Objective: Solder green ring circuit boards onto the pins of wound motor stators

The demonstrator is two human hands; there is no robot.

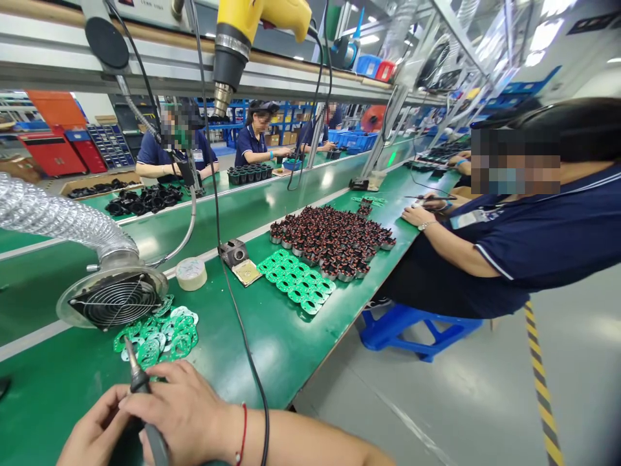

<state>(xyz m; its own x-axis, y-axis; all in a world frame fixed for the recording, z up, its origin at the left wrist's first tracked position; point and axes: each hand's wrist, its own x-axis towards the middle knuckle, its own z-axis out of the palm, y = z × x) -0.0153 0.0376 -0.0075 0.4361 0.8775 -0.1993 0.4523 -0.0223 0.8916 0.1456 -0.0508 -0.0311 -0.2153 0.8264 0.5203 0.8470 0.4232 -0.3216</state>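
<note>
Someone's right hand [184, 408] grips a soldering iron [140, 380] on the near side of the fan [116, 301], the left hand [94, 424] beside it, its hold unclear, apparently steadying for placement, so the next move calls for care.

the bottom edge cuts off the left hand [92, 432] and soldering iron [140, 380], the top edge the heat gun [242, 29].

Loose circuit boards [180, 338] lay on the workbench [286, 349], just beside the fan hood [116, 301]. Behind them, a tape roll [191, 274] sat between the fan hood and an iron stand [235, 252]. Right of that, a board panel [299, 281] lay near the workbench's right edge, stators [334, 238] directly behind.
</note>
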